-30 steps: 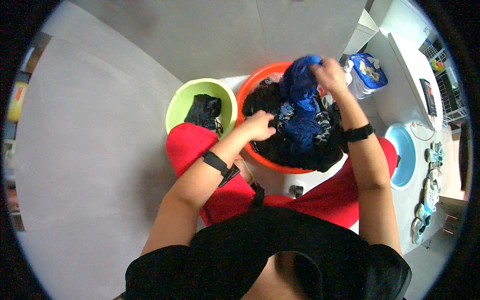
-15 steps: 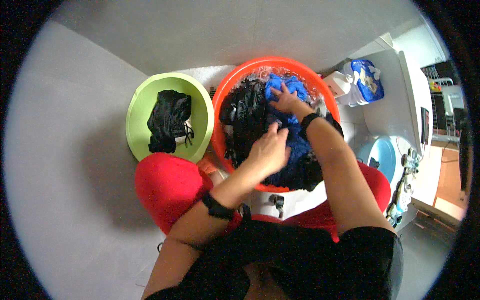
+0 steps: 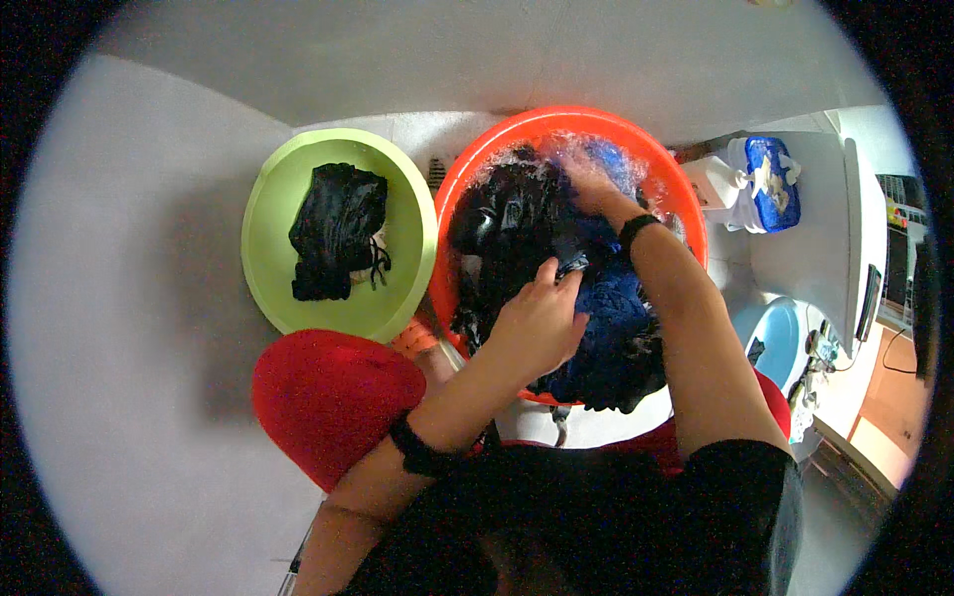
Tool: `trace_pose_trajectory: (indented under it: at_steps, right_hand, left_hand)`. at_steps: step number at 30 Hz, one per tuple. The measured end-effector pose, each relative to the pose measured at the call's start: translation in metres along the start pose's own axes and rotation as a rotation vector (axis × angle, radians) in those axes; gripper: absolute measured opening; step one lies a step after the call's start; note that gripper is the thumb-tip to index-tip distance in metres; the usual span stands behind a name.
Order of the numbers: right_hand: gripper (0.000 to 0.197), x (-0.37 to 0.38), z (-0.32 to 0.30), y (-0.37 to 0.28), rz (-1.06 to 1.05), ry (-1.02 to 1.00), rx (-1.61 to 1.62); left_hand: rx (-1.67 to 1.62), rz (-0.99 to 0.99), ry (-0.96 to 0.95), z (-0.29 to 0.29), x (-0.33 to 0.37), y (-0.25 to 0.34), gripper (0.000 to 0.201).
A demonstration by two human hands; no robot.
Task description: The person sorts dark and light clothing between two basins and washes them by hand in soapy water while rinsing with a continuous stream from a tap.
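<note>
Soapy water and a heap of wet clothes fill a large orange-red tub [image 3: 449,214] between my knees. Over the middle of it, my left hand [image 3: 542,323] is closed on an edge of dark wet clothing [image 3: 570,266]. My right hand [image 3: 593,187] reaches deeper, among the suds at the far side, beside a bright blue garment [image 3: 618,164]. Its fingers are smeared by motion and partly sunk in the wash. Shiny black clothes [image 3: 507,214] lie left of my hands, and a navy garment [image 3: 614,318] bulges over the tub's near right part.
A lime-green basin [image 3: 260,238] holding a black garment [image 3: 340,223] stands at the left, against the orange tub. To the right are a white bottle [image 3: 717,184], a blue-topped container [image 3: 773,184], a white appliance [image 3: 810,238] and a light-blue basin [image 3: 780,338]. A wall rises behind.
My right hand has pushed from the top of the blue cloth into the suds, and less blue cloth shows. My left hand has stayed near the middle, its fingers now round dark cloth.
</note>
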State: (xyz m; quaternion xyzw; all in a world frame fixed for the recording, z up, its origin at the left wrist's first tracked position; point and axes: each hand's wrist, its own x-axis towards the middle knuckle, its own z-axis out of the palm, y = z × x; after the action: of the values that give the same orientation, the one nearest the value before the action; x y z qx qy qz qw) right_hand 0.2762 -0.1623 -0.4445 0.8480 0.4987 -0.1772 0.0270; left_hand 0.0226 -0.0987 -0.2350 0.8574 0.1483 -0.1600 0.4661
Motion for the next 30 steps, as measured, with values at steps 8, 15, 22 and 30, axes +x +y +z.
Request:
trace_pose_trajectory:
  at_steps: [8,15,22,30]
  right_hand:
    - [0.035,-0.061,-0.150,0.025,0.265,0.044,0.396]
    - [0.043,-0.178,-0.334,-0.012,0.146,0.630,1.292]
    - [0.067,-0.130,-0.280,-0.005,0.153,-0.091,0.470]
    - [0.081,-0.030,-0.039,-0.046,0.377,-0.405,-0.073]
  left_hand:
    - [0.103,0.099,0.119,0.003,0.013,0.025,0.052]
    - [0.126,0.116,0.063,0.014,0.003,0.037,0.051]
    - [0.133,0.128,0.062,0.018,0.003,0.043,0.050]
    - [0.127,0.106,0.090,0.015,0.007,0.027,0.051]
